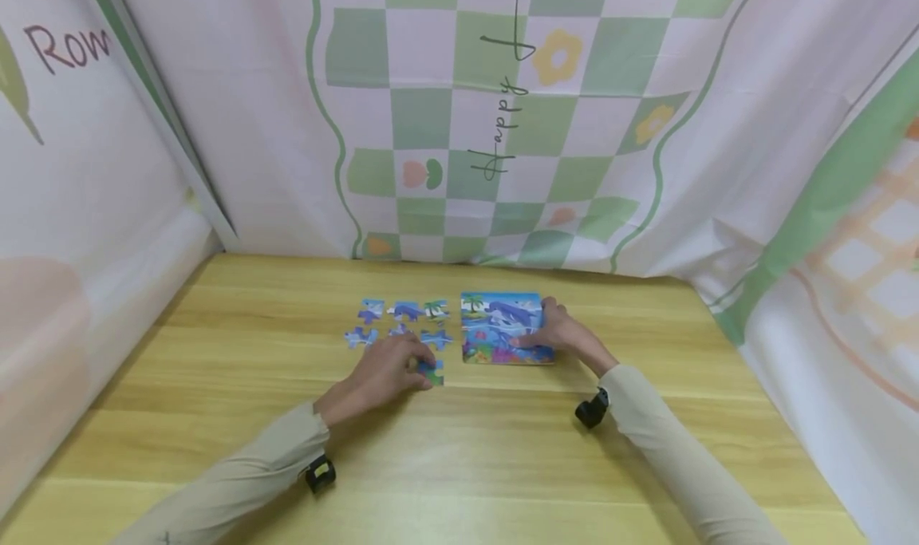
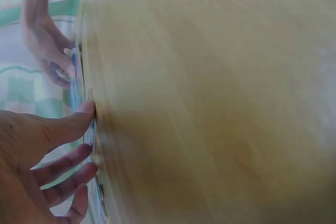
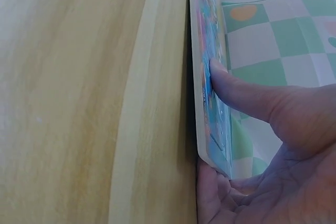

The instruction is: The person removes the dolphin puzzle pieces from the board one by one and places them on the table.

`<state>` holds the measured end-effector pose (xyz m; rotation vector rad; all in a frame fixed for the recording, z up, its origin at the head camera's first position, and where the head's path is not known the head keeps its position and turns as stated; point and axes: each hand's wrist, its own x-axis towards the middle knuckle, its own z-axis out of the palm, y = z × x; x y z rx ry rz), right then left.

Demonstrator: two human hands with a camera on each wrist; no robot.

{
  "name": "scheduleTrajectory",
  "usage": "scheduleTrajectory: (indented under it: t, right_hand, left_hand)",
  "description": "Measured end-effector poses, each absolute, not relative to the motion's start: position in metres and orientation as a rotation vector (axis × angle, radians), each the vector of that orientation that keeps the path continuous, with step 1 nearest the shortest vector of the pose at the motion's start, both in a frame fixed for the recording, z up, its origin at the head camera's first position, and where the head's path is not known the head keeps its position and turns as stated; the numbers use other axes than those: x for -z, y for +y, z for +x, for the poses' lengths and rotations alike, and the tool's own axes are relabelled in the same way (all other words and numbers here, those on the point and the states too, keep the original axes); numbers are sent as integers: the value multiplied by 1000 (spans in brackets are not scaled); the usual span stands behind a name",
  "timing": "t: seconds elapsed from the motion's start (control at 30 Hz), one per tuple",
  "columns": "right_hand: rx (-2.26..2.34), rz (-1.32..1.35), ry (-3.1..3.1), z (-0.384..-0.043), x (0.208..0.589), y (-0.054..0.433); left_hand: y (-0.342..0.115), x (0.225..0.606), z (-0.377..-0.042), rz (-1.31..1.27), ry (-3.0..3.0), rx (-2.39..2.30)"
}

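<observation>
My left hand (image 1: pixel 388 369) is low over the table, its thumb and fingertips pinching a green-blue puzzle piece (image 1: pixel 435 373). Behind it lie loose jigsaw pieces in two rows, among them one with a palm tree (image 1: pixel 435 310) and a blue one (image 1: pixel 360 337); the left fingers partly hide another. To their right is a puzzle board (image 1: pixel 500 321) with a printed sea scene. My right hand (image 1: pixel 567 329) grips its right edge, thumb (image 3: pixel 223 80) on the picture and the other fingers curled at the rim. In the right wrist view, the board's near edge stands slightly off the wood.
The wooden table (image 1: pixel 459 457) carries the pieces and the board. A checked fabric curtain (image 1: pixel 488 122) hangs along the back edge, with more printed cloth at both sides. A small black camera (image 1: pixel 592 409) is on the right wrist and another camera (image 1: pixel 320 473) on the left.
</observation>
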<state>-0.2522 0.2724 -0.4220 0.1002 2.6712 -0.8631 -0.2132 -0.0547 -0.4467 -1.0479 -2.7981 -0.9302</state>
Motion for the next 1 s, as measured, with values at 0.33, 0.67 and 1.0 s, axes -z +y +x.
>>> scheduleTrajectory:
  t: [0.33, 0.67, 1.0]
  right_hand:
    - [913, 112, 2629, -250, 422, 275]
    - [1040, 50, 2565, -249, 416, 285]
    - [1112, 19, 2485, -247, 414, 293]
  left_hand:
    - [-57, 450, -213, -1100, -2730, 921]
    - [-47, 450, -213, -1090, -2673, 864]
    - [-24, 429, -227, -1188, -2542, 861]
